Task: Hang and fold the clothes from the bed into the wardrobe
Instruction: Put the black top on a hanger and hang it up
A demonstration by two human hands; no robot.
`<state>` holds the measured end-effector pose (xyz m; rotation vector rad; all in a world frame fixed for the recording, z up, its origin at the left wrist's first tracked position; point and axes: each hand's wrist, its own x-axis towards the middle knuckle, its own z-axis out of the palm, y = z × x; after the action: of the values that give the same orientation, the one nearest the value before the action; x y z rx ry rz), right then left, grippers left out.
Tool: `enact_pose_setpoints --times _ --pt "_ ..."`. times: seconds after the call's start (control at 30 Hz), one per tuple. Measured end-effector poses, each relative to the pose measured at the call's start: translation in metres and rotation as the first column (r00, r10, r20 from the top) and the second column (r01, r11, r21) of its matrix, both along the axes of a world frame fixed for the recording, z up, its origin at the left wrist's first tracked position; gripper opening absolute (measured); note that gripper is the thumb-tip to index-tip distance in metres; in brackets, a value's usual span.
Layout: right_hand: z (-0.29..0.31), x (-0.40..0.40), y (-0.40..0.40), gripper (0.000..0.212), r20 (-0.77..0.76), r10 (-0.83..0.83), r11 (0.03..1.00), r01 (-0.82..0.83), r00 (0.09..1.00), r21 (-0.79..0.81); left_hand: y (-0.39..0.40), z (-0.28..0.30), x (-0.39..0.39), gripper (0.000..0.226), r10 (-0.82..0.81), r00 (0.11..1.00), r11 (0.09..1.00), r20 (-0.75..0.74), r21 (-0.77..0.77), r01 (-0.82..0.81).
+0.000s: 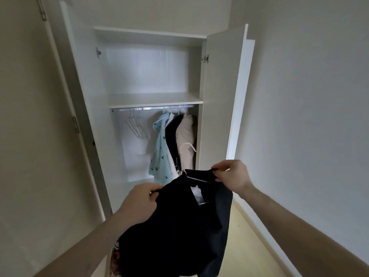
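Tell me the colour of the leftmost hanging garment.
Light blue garment with small dark bird-like prints, head view.

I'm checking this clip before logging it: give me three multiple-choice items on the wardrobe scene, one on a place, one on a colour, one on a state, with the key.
1. Where on the rail do the empty hangers hang?
A. left of the hung clothes
B. right of them
C. between them

2. What colour is the garment held in both hands?
A. white
B. red
C. dark navy or black

3. How do the wardrobe doors stand?
A. both shut
B. open
C. one removed

Key: 1 A, the empty hangers sit left of the light blue shirt. 2 C, the cloth gripped by the left hand and right hand is very dark. 3 B, the shelf and rail inside are in plain view.
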<state>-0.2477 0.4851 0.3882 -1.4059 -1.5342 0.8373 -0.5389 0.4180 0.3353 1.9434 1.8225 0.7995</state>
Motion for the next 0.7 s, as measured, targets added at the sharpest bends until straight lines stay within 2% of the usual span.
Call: enact_pose_setpoints --times 0.07,0.13,0.27,0.4,0.47,0.53,0.6,0.67,0.7 --pt "0.0 -0.038 0.007 0.017 -0.218 0.051 0.998 -0.06 0.975 -0.035 0.023 -0.001 -0.003 0.038 0.08 0.997 0.997 -0.004 0.021 -0.08" --pt "-0.015 -0.07 0.015 0.015 -0.308 0.126 0.985 -0.155 0.943 -0.072 0.049 0.0 -0.003 0.035 0.155 0.988 0.987 0.026 0.045 -0.156" --pt "-0.052 -0.099 0.051 0.011 -0.284 0.186 0.971 -0.22 0.941 -0.092 0.094 0.003 0.013 0.032 0.234 0.952 0.97 0.2 0.024 -0.243" --pt "-0.056 -0.093 0.107 0.011 -0.336 0.268 0.938 -0.324 0.903 -0.123 0.139 -0.002 0.03 0.028 0.263 0.87 0.961 0.417 -0.032 -0.275" --pt "-0.053 -0.083 0.134 0.012 -0.439 0.32 0.895 -0.42 0.84 -0.151 0.162 0.002 0.041 0.029 0.263 0.792 0.964 0.551 -0.128 -0.232" --pt "-0.044 -0.076 0.157 0.015 -0.555 0.353 0.843 -0.514 0.753 -0.161 0.182 0.014 0.053 0.028 0.296 0.623 0.954 0.724 -0.248 -0.166" --pt "-0.043 -0.072 0.188 0.016 -0.58 0.397 0.8 -0.578 0.711 -0.162 0.211 0.022 0.061 0.02 0.364 0.456 0.931 0.812 -0.332 -0.152" --pt "-0.045 -0.074 0.208 0.016 -0.562 0.428 0.787 -0.597 0.708 -0.153 0.229 0.03 0.065 0.026 0.385 0.39 0.923 0.836 -0.356 -0.147" --pt "-0.047 -0.075 0.215 0.015 -0.548 0.444 0.787 -0.601 0.709 -0.14 0.234 0.032 0.066 0.029 0.373 0.411 0.928 0.832 -0.34 -0.154"
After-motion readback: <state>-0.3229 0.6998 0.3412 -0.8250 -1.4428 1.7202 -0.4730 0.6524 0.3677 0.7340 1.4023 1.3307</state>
